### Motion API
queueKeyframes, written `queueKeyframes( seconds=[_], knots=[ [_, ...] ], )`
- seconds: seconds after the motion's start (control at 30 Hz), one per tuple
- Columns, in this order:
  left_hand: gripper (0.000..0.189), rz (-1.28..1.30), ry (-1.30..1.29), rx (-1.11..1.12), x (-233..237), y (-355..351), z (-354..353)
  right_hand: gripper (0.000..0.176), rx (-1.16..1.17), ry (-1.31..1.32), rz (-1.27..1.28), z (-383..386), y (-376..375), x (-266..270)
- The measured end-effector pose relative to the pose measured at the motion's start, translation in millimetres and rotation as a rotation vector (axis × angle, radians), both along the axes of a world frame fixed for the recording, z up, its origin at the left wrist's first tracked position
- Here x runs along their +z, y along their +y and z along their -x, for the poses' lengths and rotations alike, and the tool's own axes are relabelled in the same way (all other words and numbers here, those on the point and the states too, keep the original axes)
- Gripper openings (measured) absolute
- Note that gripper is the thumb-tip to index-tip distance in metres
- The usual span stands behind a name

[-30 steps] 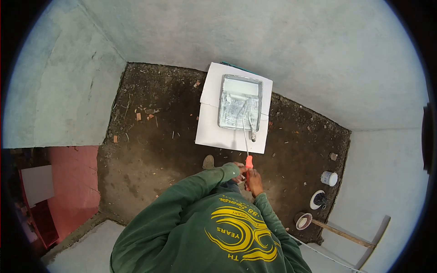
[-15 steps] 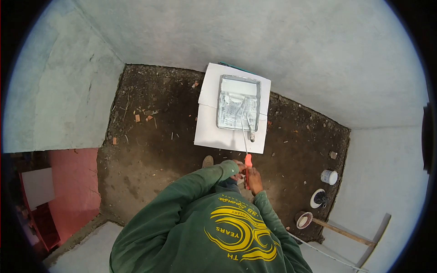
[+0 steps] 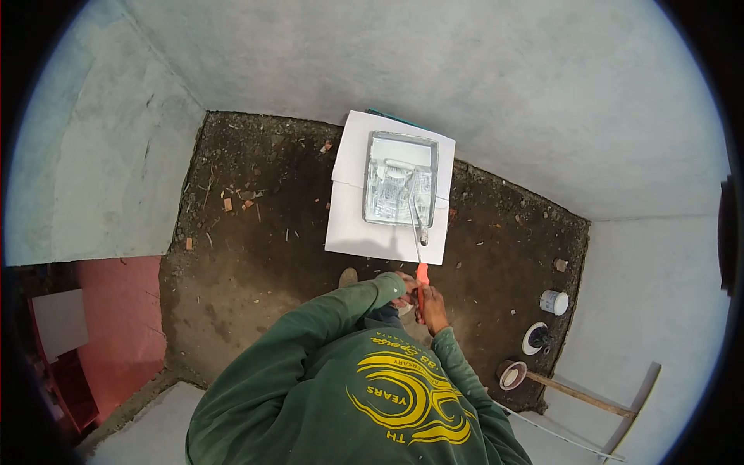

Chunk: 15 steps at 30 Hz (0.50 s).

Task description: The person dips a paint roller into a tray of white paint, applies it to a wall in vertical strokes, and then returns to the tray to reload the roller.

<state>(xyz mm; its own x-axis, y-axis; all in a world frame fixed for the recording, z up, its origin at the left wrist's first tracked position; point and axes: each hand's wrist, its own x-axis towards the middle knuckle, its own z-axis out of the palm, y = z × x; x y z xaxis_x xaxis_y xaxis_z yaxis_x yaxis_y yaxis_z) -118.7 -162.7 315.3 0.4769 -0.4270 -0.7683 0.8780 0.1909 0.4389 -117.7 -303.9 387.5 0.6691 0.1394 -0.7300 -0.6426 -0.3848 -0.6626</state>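
Observation:
A paint roller with an orange handle (image 3: 422, 274) reaches from my hands to the paint tray. My right hand (image 3: 435, 311) is closed around the lower part of the handle. Beside it, my left hand (image 3: 404, 289) is also closed at the handle, its fingers partly hidden by the green sleeve. The white roller head (image 3: 401, 165) lies in the paint tray (image 3: 367, 186), at the edge of the pale paint (image 3: 403, 147). A second tool's dark-ended handle (image 3: 424, 237) sticks out over the tray's near rim.
The tray rests on white boards (image 3: 349, 225) on the dirt floor, close to the grey wall (image 3: 387, 54). At the right stand a white can (image 3: 553, 302), a round container with dark contents (image 3: 535, 339) and a brownish bucket (image 3: 511, 375), near a wooden-handled tool (image 3: 581, 394).
The view has shifted a little, so the tray and boards sit slightly further left and lower. Within the tray, the roller head has moved slightly away from me and to the right.

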Motion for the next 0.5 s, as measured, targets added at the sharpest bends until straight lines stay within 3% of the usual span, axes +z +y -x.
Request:
queueKeyframes(
  seconds=[0.17, 0.33, 0.43, 0.5],
  knots=[
    [0.046, 0.154, -0.162, -0.193, -18, -12, 31, 0.037, 0.01, 0.098, -0.031, 31, -25, 7],
    [0.047, 0.056, -0.079, -0.181, 4, -9, 22, 0.035, 0.006, 0.099, 0.054, 28, -26, -12],
    [0.043, -0.018, -0.028, -0.052, -13, -15, 7, 0.035, 0.148, -0.115, 0.097, 5, -21, -40],
    [0.04, 0.033, 0.003, 0.101, -28, -15, -2, 0.035, 0.327, -0.5, 0.094, -11, -21, -66]
  ],
)
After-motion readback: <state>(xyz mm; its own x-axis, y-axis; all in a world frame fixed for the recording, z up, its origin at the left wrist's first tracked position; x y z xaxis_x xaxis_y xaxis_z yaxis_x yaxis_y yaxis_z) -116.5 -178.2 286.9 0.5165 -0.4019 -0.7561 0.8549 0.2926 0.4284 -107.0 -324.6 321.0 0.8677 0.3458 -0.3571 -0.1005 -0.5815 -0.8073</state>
